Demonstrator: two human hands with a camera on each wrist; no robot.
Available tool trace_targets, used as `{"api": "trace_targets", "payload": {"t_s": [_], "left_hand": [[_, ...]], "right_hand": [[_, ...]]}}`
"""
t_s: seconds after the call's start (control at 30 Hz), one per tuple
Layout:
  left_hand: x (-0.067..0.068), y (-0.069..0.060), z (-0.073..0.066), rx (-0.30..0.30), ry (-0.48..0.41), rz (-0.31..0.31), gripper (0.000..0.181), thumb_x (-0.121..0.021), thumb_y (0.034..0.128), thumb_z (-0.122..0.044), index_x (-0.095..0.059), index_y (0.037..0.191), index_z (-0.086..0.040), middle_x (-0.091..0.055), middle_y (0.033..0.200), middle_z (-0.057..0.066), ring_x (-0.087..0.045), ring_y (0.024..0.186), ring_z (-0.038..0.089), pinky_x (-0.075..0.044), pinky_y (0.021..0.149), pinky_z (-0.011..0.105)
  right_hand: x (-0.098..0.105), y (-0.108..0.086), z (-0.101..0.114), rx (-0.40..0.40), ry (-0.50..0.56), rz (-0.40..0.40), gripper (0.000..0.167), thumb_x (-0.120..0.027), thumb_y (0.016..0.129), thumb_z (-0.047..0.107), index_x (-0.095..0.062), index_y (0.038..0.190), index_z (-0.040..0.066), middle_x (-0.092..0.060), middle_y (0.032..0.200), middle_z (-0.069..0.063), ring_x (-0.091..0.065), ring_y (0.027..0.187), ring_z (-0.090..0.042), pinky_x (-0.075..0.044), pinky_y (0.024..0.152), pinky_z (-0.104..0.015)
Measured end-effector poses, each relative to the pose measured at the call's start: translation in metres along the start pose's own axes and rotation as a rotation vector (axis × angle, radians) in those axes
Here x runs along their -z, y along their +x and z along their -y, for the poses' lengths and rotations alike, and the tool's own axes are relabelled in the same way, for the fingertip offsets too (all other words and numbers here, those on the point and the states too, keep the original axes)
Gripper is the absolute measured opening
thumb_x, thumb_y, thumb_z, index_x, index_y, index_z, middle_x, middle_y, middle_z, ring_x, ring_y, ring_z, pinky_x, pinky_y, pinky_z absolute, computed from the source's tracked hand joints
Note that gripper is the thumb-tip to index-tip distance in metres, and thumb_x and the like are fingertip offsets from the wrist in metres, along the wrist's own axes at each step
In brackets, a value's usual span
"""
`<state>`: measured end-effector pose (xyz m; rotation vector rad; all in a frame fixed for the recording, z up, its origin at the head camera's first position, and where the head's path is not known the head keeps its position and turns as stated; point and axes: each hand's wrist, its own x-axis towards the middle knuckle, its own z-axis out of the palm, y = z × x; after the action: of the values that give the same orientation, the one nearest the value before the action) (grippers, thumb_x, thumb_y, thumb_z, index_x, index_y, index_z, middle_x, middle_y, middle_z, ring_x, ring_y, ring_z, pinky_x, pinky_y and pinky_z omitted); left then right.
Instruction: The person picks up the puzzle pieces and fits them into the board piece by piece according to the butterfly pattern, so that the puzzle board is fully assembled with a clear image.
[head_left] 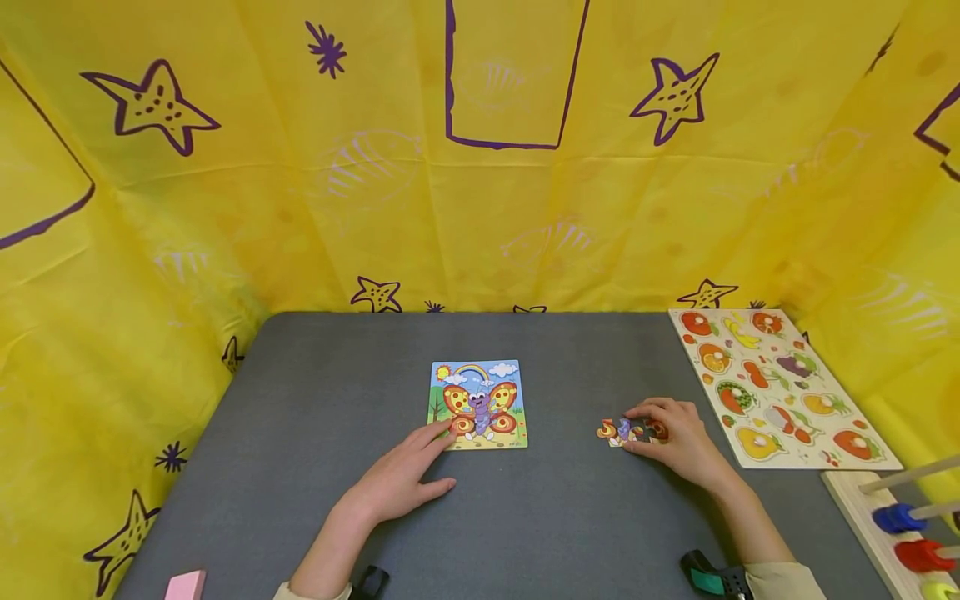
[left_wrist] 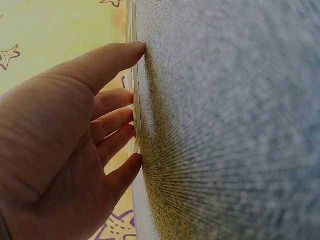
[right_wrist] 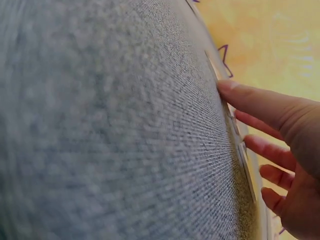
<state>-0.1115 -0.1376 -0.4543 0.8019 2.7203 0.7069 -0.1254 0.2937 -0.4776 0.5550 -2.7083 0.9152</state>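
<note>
A square butterfly puzzle point(head_left: 491, 392), its picture bright under a rainbow, lies flat on the dark grey table. My left hand point(head_left: 405, 475) rests at its lower left corner, fingertips touching the board and thumb spread on the tabletop. In the left wrist view the fingers point(left_wrist: 117, 120) reach the thin board edge. To the right lie a few loose puzzle pieces point(head_left: 609, 432) with orange and purple parts. My right hand point(head_left: 678, 437) touches these pieces with thumb and fingertips, partly hiding them. From the right wrist the pieces appear edge-on, and the fingers point(right_wrist: 270, 150) look loosely bent.
A wooden fruit peg board point(head_left: 817, 417) lies at the back right. Nearer stands a wooden frame point(head_left: 862, 521) with coloured rings on rods. A pink block point(head_left: 185, 585) sits at the front left. Yellow patterned cloth point(head_left: 360, 208) surrounds the table's back and sides.
</note>
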Motion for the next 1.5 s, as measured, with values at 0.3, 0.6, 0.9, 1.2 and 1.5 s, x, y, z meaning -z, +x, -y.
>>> {"api": "trace_targets", "payload": {"t_s": [0.3,0.6,0.9,1.2,1.5], "left_hand": [[-0.001,0.0,0.001,-0.002,0.004,0.006,0.065,-0.069,0.0909,-0.033,-0.046,0.145,-0.004,-0.035,0.154,0.01,-0.032,0.14,0.029,-0.035,0.107,0.05],[-0.002,-0.001,0.003,-0.013,0.013,0.005,0.065,-0.069,0.091,-0.033,-0.046,0.144,-0.004,-0.036,0.153,0.01,-0.033,0.14,0.029,-0.034,0.108,0.049],[-0.003,-0.002,0.003,-0.015,0.01,0.0,0.065,-0.069,0.0911,-0.033,-0.046,0.145,-0.005,-0.036,0.153,0.01,-0.033,0.14,0.029,-0.035,0.108,0.05],[-0.001,-0.002,0.005,-0.04,0.0,-0.016,0.065,-0.07,0.0904,-0.032,-0.047,0.144,-0.003,-0.037,0.152,0.011,-0.034,0.139,0.029,-0.034,0.108,0.05],[-0.001,0.0,0.006,-0.017,-0.005,0.022,0.072,-0.068,0.0919,-0.035,-0.037,0.15,-0.006,-0.033,0.156,0.008,-0.03,0.142,0.027,-0.032,0.11,0.049]], "right_hand": [[-0.001,0.0,-0.001,-0.009,0.028,0.026,0.036,-0.087,0.071,0.02,-0.07,0.102,0.011,-0.06,0.111,-0.01,-0.038,0.099,-0.024,-0.026,0.078,-0.038],[-0.002,0.003,-0.002,0.008,0.038,0.034,0.038,-0.089,0.068,0.017,-0.066,0.097,0.01,-0.059,0.102,-0.006,-0.037,0.096,-0.021,-0.023,0.079,-0.034],[-0.001,0.007,0.007,-0.095,0.083,0.065,0.03,-0.083,0.079,0.021,-0.063,0.101,0.016,-0.058,0.085,0.007,-0.047,0.075,-0.012,-0.036,0.064,-0.025],[-0.02,0.026,0.022,-0.088,0.262,0.092,0.009,-0.07,0.091,0.016,-0.069,0.099,0.016,-0.062,0.08,0.008,-0.054,0.067,-0.007,-0.044,0.059,-0.022],[-0.056,0.051,0.064,-0.129,0.35,0.178,0.01,-0.07,0.091,0.023,-0.07,0.1,0.017,-0.063,0.08,0.007,-0.055,0.068,-0.01,-0.043,0.061,-0.023]]}}
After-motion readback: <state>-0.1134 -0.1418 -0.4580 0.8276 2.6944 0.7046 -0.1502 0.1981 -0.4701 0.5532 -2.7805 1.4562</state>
